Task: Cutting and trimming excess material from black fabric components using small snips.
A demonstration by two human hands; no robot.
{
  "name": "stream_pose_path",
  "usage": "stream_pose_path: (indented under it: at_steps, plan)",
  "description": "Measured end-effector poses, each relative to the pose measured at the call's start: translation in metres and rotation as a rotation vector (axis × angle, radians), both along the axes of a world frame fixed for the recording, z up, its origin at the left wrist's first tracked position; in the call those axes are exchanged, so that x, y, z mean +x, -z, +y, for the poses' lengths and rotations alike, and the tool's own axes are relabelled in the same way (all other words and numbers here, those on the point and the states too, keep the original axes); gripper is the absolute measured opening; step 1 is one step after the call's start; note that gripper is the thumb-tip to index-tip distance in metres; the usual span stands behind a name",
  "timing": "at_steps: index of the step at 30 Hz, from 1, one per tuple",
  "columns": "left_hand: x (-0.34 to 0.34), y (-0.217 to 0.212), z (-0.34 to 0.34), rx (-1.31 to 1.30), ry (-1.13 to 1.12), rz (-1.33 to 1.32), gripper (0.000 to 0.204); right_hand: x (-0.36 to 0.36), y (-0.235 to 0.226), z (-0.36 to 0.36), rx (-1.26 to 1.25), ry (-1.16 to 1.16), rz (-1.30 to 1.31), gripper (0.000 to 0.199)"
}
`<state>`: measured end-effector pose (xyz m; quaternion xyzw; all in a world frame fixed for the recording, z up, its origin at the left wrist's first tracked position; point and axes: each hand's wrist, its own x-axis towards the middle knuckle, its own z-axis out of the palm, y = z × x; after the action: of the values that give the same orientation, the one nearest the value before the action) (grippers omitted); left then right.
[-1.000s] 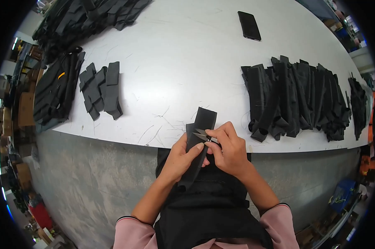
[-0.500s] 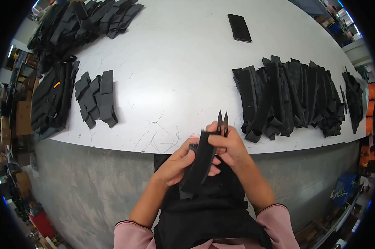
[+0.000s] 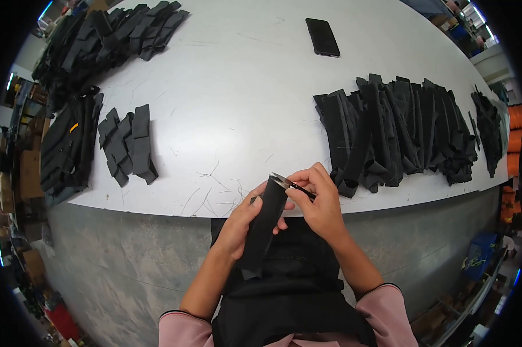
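A black fabric strip (image 3: 267, 222) hangs lengthwise from my left hand (image 3: 239, 224), whose thumb presses on its left edge while the fingers wrap behind. In my right hand (image 3: 319, 199) I grip a small pair of thread snips (image 3: 296, 188) with dark handles and pointed metal blades. The blades reach left across the top end of the strip. Both hands are above my black apron, just off the near edge of the white table (image 3: 226, 139).
Many dark strips lie in a wide pile (image 3: 397, 133) on the right. A smaller strip stack (image 3: 128, 141), a black bag (image 3: 70, 144) and a large heap (image 3: 105, 40) are on the left. A black phone (image 3: 323, 37) lies toward the back. Loose threads (image 3: 212, 185) litter the near edge.
The snips have turned from pointing away from me to pointing left, and their blades are now at the strip's top end. My left hand still holds the strip.
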<state>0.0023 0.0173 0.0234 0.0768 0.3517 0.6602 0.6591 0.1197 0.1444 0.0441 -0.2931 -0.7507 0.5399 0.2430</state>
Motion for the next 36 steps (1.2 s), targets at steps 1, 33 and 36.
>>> stream_pose_path:
  at_steps: [1,33,36]
  plan:
    - [0.000,0.000,0.000,0.003,0.017,0.014,0.064,-0.002,-0.001,0.000,0.000,-0.005,0.001,0.011]
    - [0.015,-0.014,0.002,-0.229,-0.291,1.726,0.036,0.013,0.004,-0.016,0.550,0.185,-0.116,0.024]
    - [0.014,-0.014,0.004,-0.200,-0.307,1.761,0.037,0.008,0.000,-0.014,0.200,0.237,0.034,0.020]
